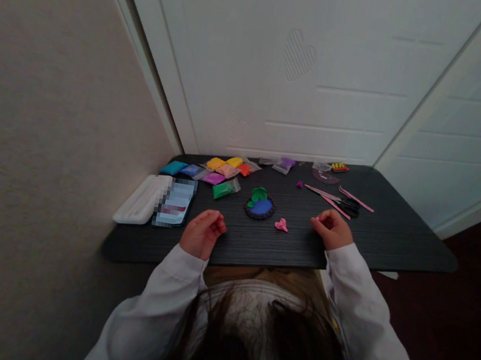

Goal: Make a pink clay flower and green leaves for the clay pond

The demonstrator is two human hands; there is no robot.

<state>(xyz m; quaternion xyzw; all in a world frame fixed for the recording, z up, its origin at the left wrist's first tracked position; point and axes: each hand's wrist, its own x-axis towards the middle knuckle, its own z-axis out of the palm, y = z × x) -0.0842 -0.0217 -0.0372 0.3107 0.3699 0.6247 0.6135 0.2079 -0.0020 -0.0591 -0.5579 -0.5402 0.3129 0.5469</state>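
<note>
My right hand (332, 228) is closed in a pinch above the table's right half, with a small bit of pink modelling clay at its fingertips. Near the front edge, my left hand (202, 234) has its fingers curled together; whatever is inside them, if anything, is hidden. Between the hands lies a pink clay piece (281, 225), roughly heart-shaped. Behind it sits a round clay shape with a blue middle (263, 207) and a dark, bumpy rim. Green clay rounds (259, 194) rest on its back left part.
The dark table (247, 249) meets a white panelled door. Colourful clay packets (227, 170) lie at back left, beside a phone (176, 203) and white case (144, 199). Scissors (344, 206), pink-handled tools (357, 199) and a purple clay bit (299, 184) lie right.
</note>
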